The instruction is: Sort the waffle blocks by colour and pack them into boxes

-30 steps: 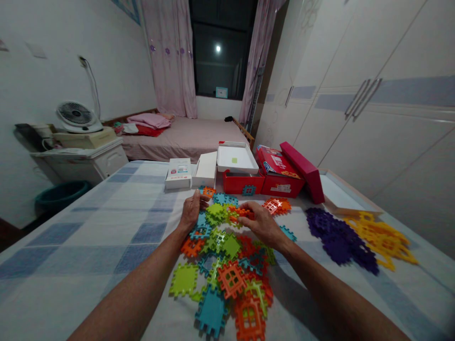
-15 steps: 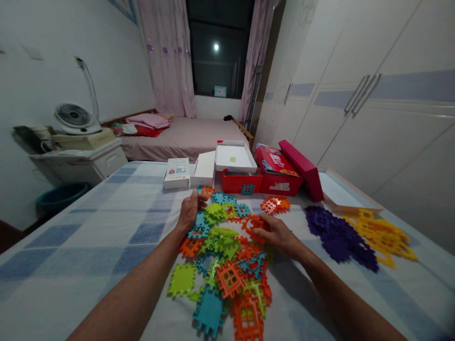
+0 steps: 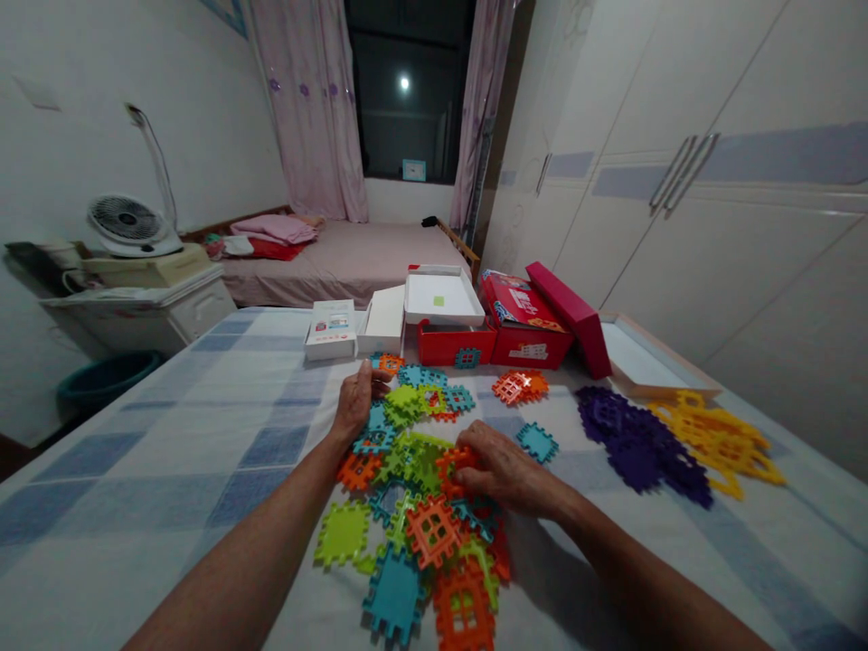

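A heap of toothed plastic building pieces in lime green (image 3: 343, 533), orange (image 3: 434, 531) and blue (image 3: 394, 592) lies in front of me on the checked cloth. At the heap's far left edge rests my left hand (image 3: 355, 398), its fingers apart and bent toward blue and green pieces; no piece shows in its grasp. My right hand (image 3: 505, 466) reaches over the heap's right side, fingers closed on an orange building piece (image 3: 451, 470), which they partly cover. Just beyond this hand, a single blue square piece (image 3: 538, 443) lies apart.
Orange pieces (image 3: 521, 387) form a small pile behind. To the right are purple pieces (image 3: 641, 443) and yellow pieces (image 3: 719, 438). White boxes (image 3: 331, 330), an open red box (image 3: 456, 345), a larger red box (image 3: 529, 334) and a shallow tray (image 3: 655, 357) stand along the back.
My right hand has moved left and closer to me with the orange piece, and the blue square piece now shows beyond it. The left hand keeps its place by the heap.
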`<state>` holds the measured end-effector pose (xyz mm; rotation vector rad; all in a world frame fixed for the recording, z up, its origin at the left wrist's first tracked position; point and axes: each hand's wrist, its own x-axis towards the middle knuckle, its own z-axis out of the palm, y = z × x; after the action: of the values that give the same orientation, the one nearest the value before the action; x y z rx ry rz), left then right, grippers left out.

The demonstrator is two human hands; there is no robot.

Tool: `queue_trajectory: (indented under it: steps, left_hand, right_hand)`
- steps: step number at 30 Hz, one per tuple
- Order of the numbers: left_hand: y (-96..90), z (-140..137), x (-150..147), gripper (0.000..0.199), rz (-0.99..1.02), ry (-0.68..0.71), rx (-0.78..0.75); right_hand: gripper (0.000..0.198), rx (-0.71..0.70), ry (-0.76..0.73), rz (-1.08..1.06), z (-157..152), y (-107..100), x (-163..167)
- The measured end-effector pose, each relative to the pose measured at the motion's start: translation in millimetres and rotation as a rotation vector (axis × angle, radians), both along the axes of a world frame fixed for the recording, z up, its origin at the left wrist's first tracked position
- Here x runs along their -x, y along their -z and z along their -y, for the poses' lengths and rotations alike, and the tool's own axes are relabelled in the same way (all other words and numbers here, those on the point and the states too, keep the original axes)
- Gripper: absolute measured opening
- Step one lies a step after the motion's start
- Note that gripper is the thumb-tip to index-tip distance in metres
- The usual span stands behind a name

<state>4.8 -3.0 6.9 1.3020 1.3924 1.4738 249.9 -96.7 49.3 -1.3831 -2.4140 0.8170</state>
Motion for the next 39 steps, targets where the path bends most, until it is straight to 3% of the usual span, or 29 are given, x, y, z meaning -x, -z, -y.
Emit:
queue_trajectory:
  steps: [9,14,19,25,29,33,35,39]
  left_hand:
    - [0.0,0,0,0.075,0.014,0.009,0.011]
    - [1.8,-1,1,0.075,0.024,0.018,0.013]
    - [3.0,-3,2,0.078,0.016,0.016,0.026]
    - [3.9,-3,3,0.075,0.0,0.011,-0.001]
    - [7.2,-4,4,0.075,0.006,0.019,-0.004]
    - [6.9,-4,3,0.074,0.015,0.013,0.001]
    - [5.8,-4,2,0.073,0.014,0.013,0.001]
    - [4.8,-3,1,0.071,0.023,0.008,0.002]
  right_hand:
    - [0.034,0.055,0.206,-0.501,-23,5,-26]
    - [0.04,-0.021,0.466,-0.665,-53,1,-58]
    - [0.041,-0.143,0.675,-0.658,-92,6,-99]
    - [0.034,-0.253,0.754,-0.588,-114,15,-114]
    - [0.034,-0.357,0.786,-0.497,-91,4,-107]
    - [0.03,-0.259,0.398,-0.231,-39,-3,-92]
    - [0.03,-0.251,0.296,-0.065,-15,3,-87]
    - [0.026,-0.326,0.345,0.144,8,23,-90]
